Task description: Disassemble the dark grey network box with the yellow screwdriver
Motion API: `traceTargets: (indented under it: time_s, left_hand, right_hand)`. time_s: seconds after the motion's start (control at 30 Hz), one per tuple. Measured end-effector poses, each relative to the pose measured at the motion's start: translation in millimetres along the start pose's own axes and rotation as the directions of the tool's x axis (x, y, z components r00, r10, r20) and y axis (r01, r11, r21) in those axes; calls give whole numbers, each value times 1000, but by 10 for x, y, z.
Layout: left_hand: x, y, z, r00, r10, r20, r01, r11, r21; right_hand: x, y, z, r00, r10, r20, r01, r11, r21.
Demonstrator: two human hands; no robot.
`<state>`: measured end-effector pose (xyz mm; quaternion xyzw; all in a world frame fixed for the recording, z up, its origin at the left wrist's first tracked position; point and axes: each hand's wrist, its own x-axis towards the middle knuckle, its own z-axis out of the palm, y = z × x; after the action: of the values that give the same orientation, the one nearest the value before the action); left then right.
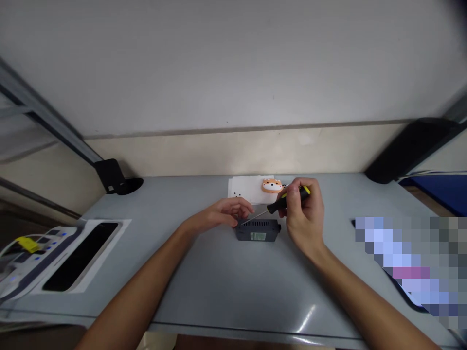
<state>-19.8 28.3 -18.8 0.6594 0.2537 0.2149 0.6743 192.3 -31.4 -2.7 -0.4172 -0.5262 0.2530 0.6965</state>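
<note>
A small dark grey box [243, 234] with vent slots along its top and a pale label on its front stands on the grey table. My right hand [305, 214] is closed round the black and yellow handle of a screwdriver [288, 200]. The screwdriver's thin shaft slants down to the left, its tip at the box's upper left corner. Beside that corner is my left hand [228, 212], fingers bent and apart, its thumb at the box's left edge. Whether the thumb presses on the box I cannot tell.
Behind the box lie white paper sheets [248, 185] with an orange animal-face case [272, 185] on them. At left are a black phone [80, 256] and a power strip [40, 260] with a yellow-tagged cable. A blurred-out screen [404, 262] lies at right.
</note>
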Motion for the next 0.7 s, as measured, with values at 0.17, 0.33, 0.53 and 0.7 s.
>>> traceTargets:
  time_s: [0.17,0.33,0.53,0.7]
  left_hand:
    - [7,-47,-32,1000,9,22,-8,1000,-14]
    - [0,-67,-65,998,39,52,-39,999,-9]
    - [-25,-2,-30,997,24,74,-24,1000,-1]
    - [-6,-50,-44,995,29,99,-27,999,-28]
  right_hand:
    - [10,-2,-1,1000,-5,-2,5,1000,3]
    - [25,4,-12,998,-37,-57,38,999,20]
    - [10,28,-1,1000,-15,-9,15,1000,22]
    - [-17,28,8,1000,5,0,-5,999,33]
